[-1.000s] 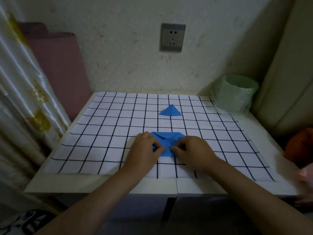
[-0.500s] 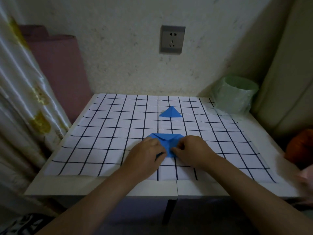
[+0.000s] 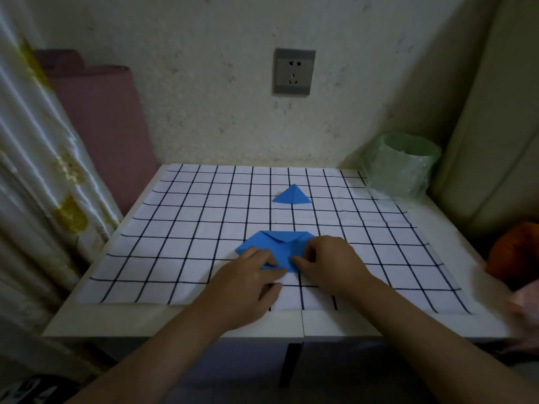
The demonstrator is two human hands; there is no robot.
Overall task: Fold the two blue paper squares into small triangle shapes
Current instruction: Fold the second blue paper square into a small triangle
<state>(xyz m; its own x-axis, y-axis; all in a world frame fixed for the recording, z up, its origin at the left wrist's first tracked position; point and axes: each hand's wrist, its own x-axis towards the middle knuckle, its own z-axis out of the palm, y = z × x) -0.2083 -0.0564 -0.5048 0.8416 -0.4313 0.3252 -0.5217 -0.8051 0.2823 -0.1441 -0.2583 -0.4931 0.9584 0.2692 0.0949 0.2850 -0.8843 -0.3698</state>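
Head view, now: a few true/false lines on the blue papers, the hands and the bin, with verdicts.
1. The blue triangle lies on the grid mat with nothing touching it. True.
2. The left hand and the right hand both touch the partly folded blue paper. True.
3. The green bin stands at the left rear corner of the table. False: it stands at the right rear corner.
4. The partly folded blue paper touches the blue triangle. False: bare grid squares lie between them.
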